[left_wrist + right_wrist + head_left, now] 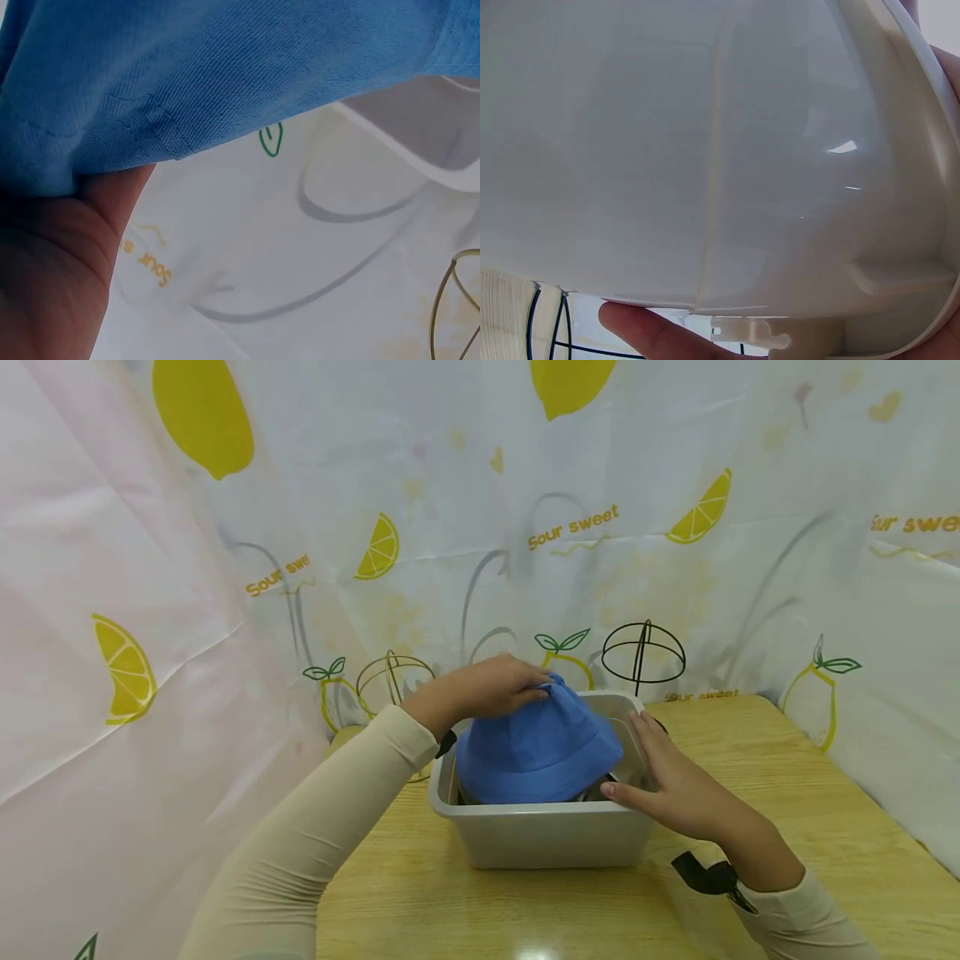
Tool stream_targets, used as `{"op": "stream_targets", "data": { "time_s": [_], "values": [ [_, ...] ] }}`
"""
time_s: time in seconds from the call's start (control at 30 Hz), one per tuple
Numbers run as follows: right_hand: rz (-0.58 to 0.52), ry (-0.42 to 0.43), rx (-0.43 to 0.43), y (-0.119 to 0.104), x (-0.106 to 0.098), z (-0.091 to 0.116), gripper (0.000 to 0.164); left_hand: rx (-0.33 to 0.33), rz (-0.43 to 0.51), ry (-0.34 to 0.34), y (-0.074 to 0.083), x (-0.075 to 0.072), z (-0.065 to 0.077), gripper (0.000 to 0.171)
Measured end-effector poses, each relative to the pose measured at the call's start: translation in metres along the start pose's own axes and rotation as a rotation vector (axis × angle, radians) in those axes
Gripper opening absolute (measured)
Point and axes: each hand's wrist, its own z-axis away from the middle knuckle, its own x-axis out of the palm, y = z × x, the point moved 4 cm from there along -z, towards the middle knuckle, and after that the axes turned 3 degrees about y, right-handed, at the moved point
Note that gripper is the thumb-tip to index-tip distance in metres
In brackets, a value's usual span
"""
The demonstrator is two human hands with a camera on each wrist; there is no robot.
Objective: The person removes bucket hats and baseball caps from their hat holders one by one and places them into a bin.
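Note:
A blue bucket hat [536, 747] sits tilted within the opening of a light grey-white plastic bin [555, 839]. My left hand [498, 687] grips the hat by the top of its crown. In the left wrist view the hat's stitched fabric [225, 75] fills the upper part, with the left hand [60, 262] against it. At the bin's front right corner my right hand [686, 789] holds the rim, thumb over the front edge and fingers along the right side. Something dark and shiny shows below the hat; its kind is hidden.
A gold wire stand [393, 664] with a domed top is behind the bin on the left, partly covered by the left arm. A similar black wire stand [643, 652] is behind on the right. The wooden table [787, 810] meets a lemon-print curtain [450, 460].

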Motion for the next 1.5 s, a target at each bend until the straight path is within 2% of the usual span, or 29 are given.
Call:
{"op": "stream_targets", "data": {
  "time_s": [0.37, 0.57, 0.7, 0.97, 1.13, 1.33, 1.5],
  "values": [
    [0.005, 0.002, -0.016, -0.001, -0.001, 0.002, 0.105, -0.016, 0.003, -0.037, 0.002, 0.015, -0.005, 0.039],
    [0.013, 0.002, -0.016, -0.001, -0.001, 0.002, 0.105, 0.007, 0.002, -0.030, 0.002, 0.020, -0.006, 0.040],
    [0.022, 0.001, -0.015, 0.000, -0.001, 0.002, 0.105, 0.017, -0.007, -0.052, 0.002, 0.024, -0.008, 0.047],
    [0.018, -0.008, 0.004, -0.001, -0.001, 0.002, 0.105, -0.017, -0.025, -0.098, 0.004, 0.033, -0.007, 0.060],
    [0.010, -0.012, 0.011, -0.001, -0.001, 0.002, 0.105, -0.034, 0.004, -0.131, 0.004, 0.041, -0.007, 0.063],
    [0.024, -0.010, 0.013, 0.001, 0.000, 0.001, 0.105, -0.003, 0.000, -0.159, 0.005, 0.054, -0.009, 0.066],
    [0.023, -0.012, 0.013, 0.001, 0.000, 0.001, 0.105, -0.011, -0.008, -0.196, 0.003, 0.065, -0.010, 0.073]
  ]
}}
